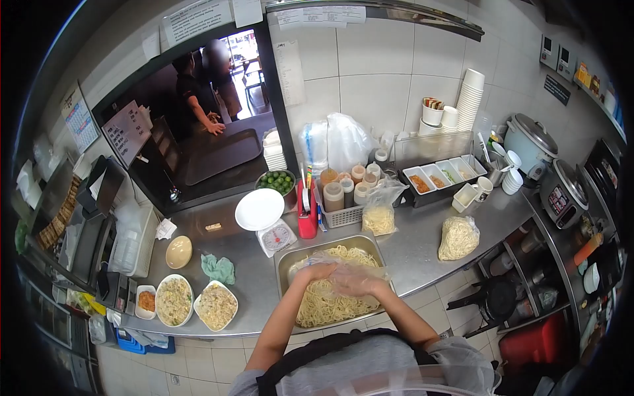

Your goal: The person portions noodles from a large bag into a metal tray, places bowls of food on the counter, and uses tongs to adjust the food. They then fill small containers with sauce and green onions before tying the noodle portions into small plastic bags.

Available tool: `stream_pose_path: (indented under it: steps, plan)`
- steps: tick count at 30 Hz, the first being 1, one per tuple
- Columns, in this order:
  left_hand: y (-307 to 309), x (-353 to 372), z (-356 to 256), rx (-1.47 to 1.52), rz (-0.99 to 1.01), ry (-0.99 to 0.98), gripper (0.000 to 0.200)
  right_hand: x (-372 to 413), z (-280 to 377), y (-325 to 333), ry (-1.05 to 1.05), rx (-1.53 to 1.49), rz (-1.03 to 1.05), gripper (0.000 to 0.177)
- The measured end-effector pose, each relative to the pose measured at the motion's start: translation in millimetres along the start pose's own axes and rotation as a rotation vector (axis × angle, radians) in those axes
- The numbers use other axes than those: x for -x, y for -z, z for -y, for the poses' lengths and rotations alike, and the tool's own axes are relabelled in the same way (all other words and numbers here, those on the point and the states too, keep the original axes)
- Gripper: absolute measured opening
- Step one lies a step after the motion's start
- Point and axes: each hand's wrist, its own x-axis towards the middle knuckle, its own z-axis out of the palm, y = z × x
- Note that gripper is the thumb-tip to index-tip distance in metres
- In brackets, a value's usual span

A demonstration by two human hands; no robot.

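A deep metal tray (pixel 282 259) of pale noodles (pixel 330 305) sits at the counter's front edge, directly before me. My left hand (pixel 317 271) is over the noodles, toward the tray's left side. Close beside it, my right hand (pixel 356 278) is covered in thin clear plastic, like a loose disposable glove. Plastic also shows around the left hand's fingers. The two hands meet or nearly meet above the noodles. Their fingers are blurred and partly hidden by the plastic, so what they grip, if anything, does not show.
Behind the tray stand a kitchen scale (pixel 277 238) bearing a white plate (pixel 260 210), and a basket (pixel 343 217) of sauce bottles. Bagged noodles (pixel 459 238) lie right. Two bowls of fried rice (pixel 174 300) and a green cloth (pixel 218 268) are left. Two people (pixel 198 99) stand beyond the hatch.
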Motion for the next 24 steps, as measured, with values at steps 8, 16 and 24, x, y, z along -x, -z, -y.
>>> stream_pose_path:
  steps: [8, 16, 24]
  plan:
    - [-41.4, -1.0, 32.2, 0.184, -0.01, -0.148, 0.061, 93.9, 65.5, 137.5, -0.124, -0.449, 0.004, 0.031]
    - [-45.8, 94.8, -3.8, 0.15, -0.499, -0.201, 0.047, 72.4, 69.1, 117.1, -0.17, -0.802, -0.752, 0.016]
    - [-35.0, 99.2, 4.5, -0.062, -0.368, -0.178, 0.037, -7.8, 117.8, 65.4, -0.033, -0.326, -0.414, 0.027]
